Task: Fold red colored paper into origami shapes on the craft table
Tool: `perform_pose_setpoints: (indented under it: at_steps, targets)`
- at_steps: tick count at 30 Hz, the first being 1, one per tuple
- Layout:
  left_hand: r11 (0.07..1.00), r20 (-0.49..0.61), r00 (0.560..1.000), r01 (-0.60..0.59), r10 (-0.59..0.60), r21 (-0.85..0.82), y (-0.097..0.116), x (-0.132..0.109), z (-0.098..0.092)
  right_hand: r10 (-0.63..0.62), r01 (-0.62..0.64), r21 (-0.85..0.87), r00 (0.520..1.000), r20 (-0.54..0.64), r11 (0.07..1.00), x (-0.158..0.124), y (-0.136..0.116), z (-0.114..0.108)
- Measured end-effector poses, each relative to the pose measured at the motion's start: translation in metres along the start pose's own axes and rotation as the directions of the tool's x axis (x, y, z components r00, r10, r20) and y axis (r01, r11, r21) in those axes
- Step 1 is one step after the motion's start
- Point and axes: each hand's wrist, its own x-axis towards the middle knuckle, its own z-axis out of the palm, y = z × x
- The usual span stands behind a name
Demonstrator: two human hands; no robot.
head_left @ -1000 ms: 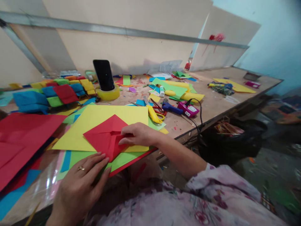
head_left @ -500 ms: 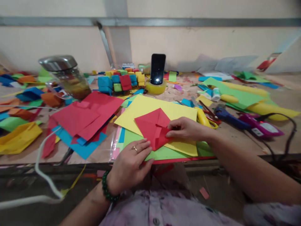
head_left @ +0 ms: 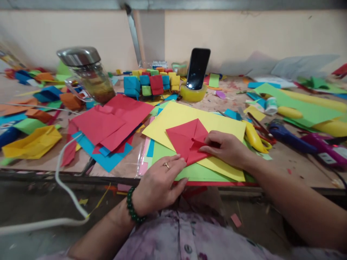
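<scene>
A square of folded red paper (head_left: 183, 135) lies at an angle on a yellow sheet (head_left: 222, 124), with creased flaps meeting near its middle. My right hand (head_left: 227, 147) pinches a flap on its right side between thumb and fingers, and the flap's inner edge is slightly lifted. At the lower left edge of the red paper rests my left hand (head_left: 162, 180), fingers stretched out and fingertips touching the paper. It wears a ring and a green bead bracelet. Under the yellow sheet are a light green sheet (head_left: 162, 157) and other coloured sheets.
Red sheets (head_left: 99, 124) lie over blue paper (head_left: 110, 162) on the left. Behind stand a glass jar (head_left: 97, 81), several folded paper blocks (head_left: 132, 86) and a phone (head_left: 198, 68) in a yellow tape roll (head_left: 193, 94). Yellow-handled scissors (head_left: 255, 137) and a blue glue gun (head_left: 290, 136) lie right.
The camera view has shifted, so the scene sits farther right and higher. The red flap under my right hand lies at a different angle. My left hand stays at the lower edge.
</scene>
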Motion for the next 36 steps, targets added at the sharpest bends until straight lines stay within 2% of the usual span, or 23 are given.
perform_pose_setpoints:
  at_steps: [2,6,10,36]
  targets:
    - [1.000,0.002,1.000,-0.011,0.011,0.011,-0.0006,-0.0001,0.0005,-0.013,0.013,-0.005,1.000,-0.003,1.000,-0.0004,0.0019,0.0006]
    - [0.992,-0.008,0.994,-0.113,0.113,0.054,-0.0027,0.0009,0.0022,-0.024,0.024,-0.010,1.000,-0.014,1.000,-0.0012,0.0042,0.0018]
    - [0.986,-0.008,0.989,-0.146,0.148,0.078,-0.0036,0.0006,0.0020,-0.027,0.027,-0.015,0.999,-0.017,1.000,-0.0021,0.0053,0.0023]
    - [0.980,0.028,0.984,-0.178,0.176,0.088,-0.0046,-0.0001,-0.0028,-0.038,0.038,-0.072,0.999,0.004,0.997,-0.0021,0.0021,0.0013]
